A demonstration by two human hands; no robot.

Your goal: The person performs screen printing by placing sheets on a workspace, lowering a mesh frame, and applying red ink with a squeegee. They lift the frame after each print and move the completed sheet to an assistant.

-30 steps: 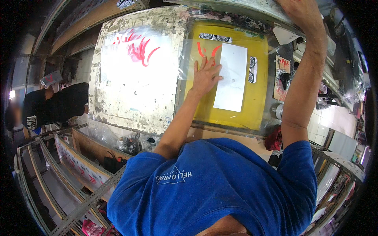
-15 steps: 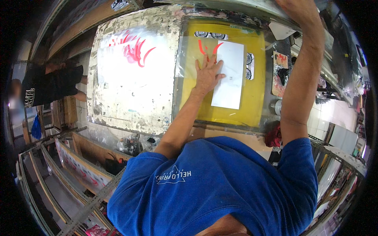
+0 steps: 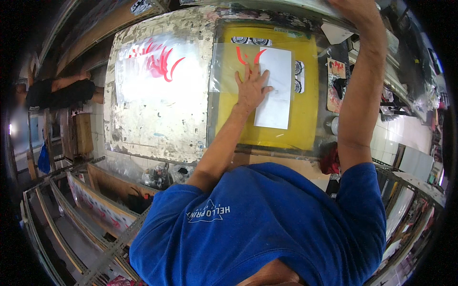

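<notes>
My left hand [image 3: 250, 90] lies palm down with its fingers spread. It presses on the left edge of a white paper sheet [image 3: 276, 102] and on a clear film [image 3: 222, 71] with red curved strokes. Both rest on a flat yellow panel [image 3: 267, 138] in a dark frame. Black-and-white printed pieces [image 3: 299, 78] show at the sheet's right and beyond its far end. My right arm stretches far forward on the right. Its hand [image 3: 350, 9] is cut by the top edge of the view, its fingers hidden.
A paint-spotted pale board [image 3: 157, 138] adjoins on the left, carrying a clear sheet with red strokes [image 3: 164, 64]. Another person in black [image 3: 62, 93] is at the far left. Racks [image 3: 62, 214] stand lower left. A stained card [image 3: 336, 90] and a jar [image 3: 334, 125] lie right.
My left hand stays on the sheet and film. The view shifts slightly, and my right hand remains at the top edge. The person at the left has moved their arms and body.
</notes>
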